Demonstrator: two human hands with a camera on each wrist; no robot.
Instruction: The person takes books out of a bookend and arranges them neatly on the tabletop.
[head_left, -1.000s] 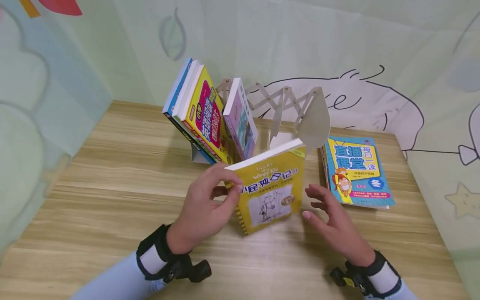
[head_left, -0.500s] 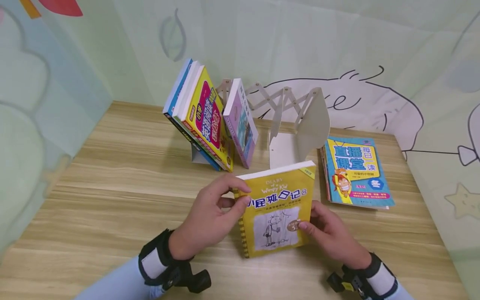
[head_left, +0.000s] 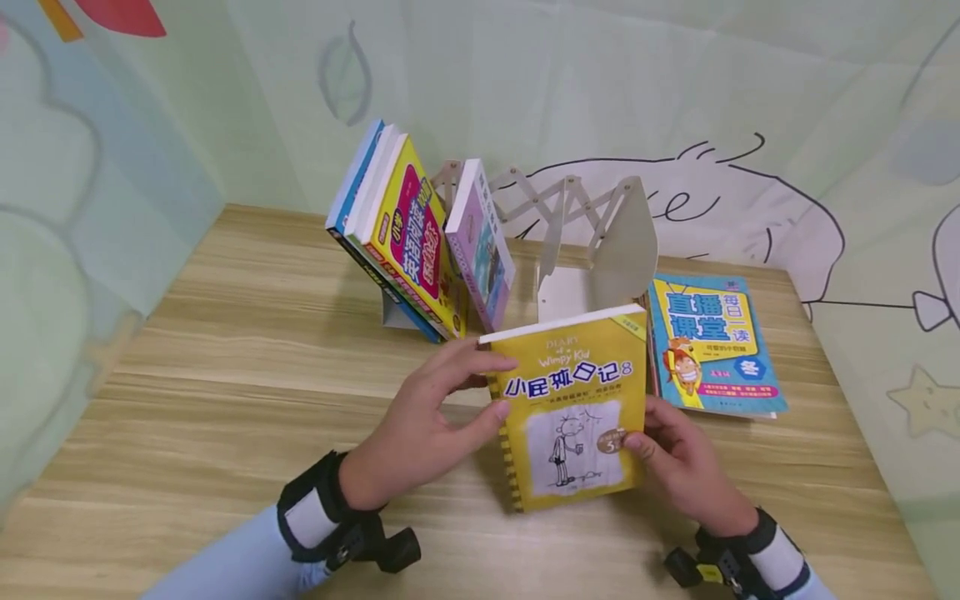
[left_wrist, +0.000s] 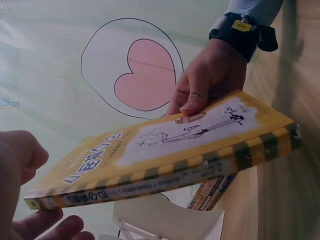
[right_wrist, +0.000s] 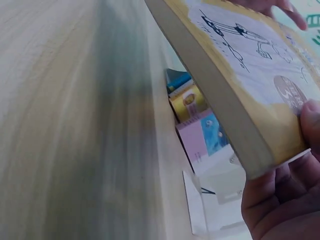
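Paperback point(head_left: 573, 412), yellow-covered, held tilted above the wooden table point(head_left: 225, 450) before the folding rack point(head_left: 622, 237): the right hand point(head_left: 686, 471) pinches its free edge, thumb on the front cover and fingers behind, whereas the left hand point(head_left: 420, 425) lies spread about the spine's upper end, front digits clear of the cover, rear fingertips seemingly touching. Judged by its modest thickness and smooth covers, it should prove light, fairly stiff and slightly slippery, with corners liable to bend; spine and opposite edge offer the surest hold.
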